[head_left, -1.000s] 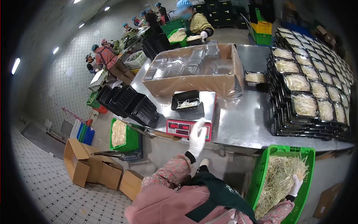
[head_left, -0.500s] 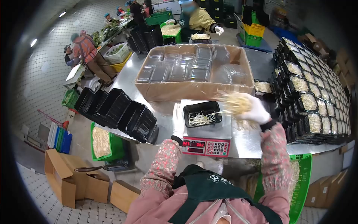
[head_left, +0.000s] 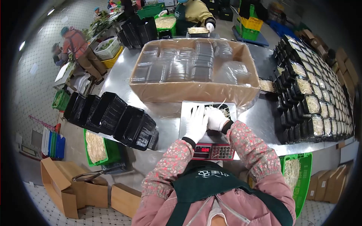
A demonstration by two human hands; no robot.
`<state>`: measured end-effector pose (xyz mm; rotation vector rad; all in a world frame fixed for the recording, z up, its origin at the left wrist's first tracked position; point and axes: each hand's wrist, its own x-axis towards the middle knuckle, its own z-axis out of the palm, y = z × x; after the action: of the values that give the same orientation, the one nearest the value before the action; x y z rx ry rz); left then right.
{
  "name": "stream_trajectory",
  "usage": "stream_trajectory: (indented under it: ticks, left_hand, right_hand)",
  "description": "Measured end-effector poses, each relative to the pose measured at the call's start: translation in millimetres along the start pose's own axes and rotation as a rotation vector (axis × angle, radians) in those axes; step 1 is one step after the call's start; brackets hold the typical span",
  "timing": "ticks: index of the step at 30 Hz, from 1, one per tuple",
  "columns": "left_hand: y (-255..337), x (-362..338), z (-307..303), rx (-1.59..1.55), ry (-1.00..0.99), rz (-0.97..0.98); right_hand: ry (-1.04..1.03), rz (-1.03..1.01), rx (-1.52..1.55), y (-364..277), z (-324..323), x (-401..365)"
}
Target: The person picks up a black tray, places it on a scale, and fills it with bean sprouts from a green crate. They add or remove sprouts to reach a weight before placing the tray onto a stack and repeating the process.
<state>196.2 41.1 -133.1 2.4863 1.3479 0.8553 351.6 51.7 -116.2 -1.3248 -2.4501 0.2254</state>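
Black tray (head_left: 227, 109) is on the scale (head_left: 215, 151), long side running left-right. Left hand (head_left: 196, 122) is flat, fingers forward; right hand (head_left: 216, 118) curls in beside it, can't tell if either's gripping.

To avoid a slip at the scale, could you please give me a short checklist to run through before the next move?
1. Black tray on the scale: ok, it sits there, partly hidden by the hands.
2. Left hand and right hand clear of the scale: not ok, both are over it at the tray.
3. Sprouts within the tray rim: not ok, a few strands stick up past it.
4. Reading on the display: cannot tell, it is lit but too small to read surely.
5. Spare trays: ok, several black ones stand to the left.
6. Green crate on the right stocked: ok, sprouts show in it.
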Motion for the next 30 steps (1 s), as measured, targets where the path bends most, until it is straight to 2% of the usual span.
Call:
stream_trajectory:
  ticks: [2,4,6,8,10,11,12,15,17,18,20,22,23,24,26,29,30]
  left_hand:
    - [2,3,-2,0.025,-0.002,0.016]
    - [1,1,-4,0.017,0.006,0.035]
    - [3,-1,-9,-0.002,-0.005,0.03]
    - [0,-2,-14,-0.106,-0.019,0.001]
    - [-7,-3,-18,-0.264,-0.055,-0.082]
    - [-8,4,-27,-0.305,-0.004,-0.069]
    - [-17,4,-27,-0.371,0.051,-0.081]
    - [-13,18,-61,-0.481,0.06,-0.201]
    - [0,26,-53,-0.199,0.039,0.012]
    - [12,32,-46,-0.056,0.032,0.124]
    - [30,31,-24,-0.026,-0.05,0.254]
    - [30,22,-7,0.157,-0.232,0.229]
    - [26,16,-3,0.091,-0.236,0.198]
    - [20,12,-3,0.025,-0.24,0.167]
    - [12,14,5,-0.051,-0.218,0.155]
    - [10,26,7,-0.068,-0.232,0.14]
    - [10,24,7,-0.074,-0.23,0.149]
  right_hand:
    - [-0.077,0.018,0.103,11,-7,-1]
    - [-0.129,-0.058,0.377,20,-21,0]
    - [-0.182,-0.018,0.531,21,-51,-10]
    - [-0.129,-0.03,0.46,22,-87,-24]
    - [-0.134,0.049,0.511,39,-109,-39]
    - [-0.089,0.043,0.478,41,-126,-45]
    - [-0.087,0.127,0.544,48,-134,-53]
    - [0.0,0.157,0.236,64,-133,-68]
    - [0.008,0.197,0.125,62,-124,-70]
    - [-0.053,0.243,0.11,45,-126,-66]
    - [-0.26,0.292,0.016,32,-115,-56]
    - [-0.381,0.316,0.055,43,-103,-58]
    - [-0.239,0.257,0.055,53,-87,-67]
    - [-0.193,0.263,0.049,48,-87,-72]
    - [-0.233,0.334,-0.017,36,-79,-68]
    - [-0.073,0.354,-0.143,53,-38,-67]
    - [-0.025,0.325,-0.073,57,-43,-70]
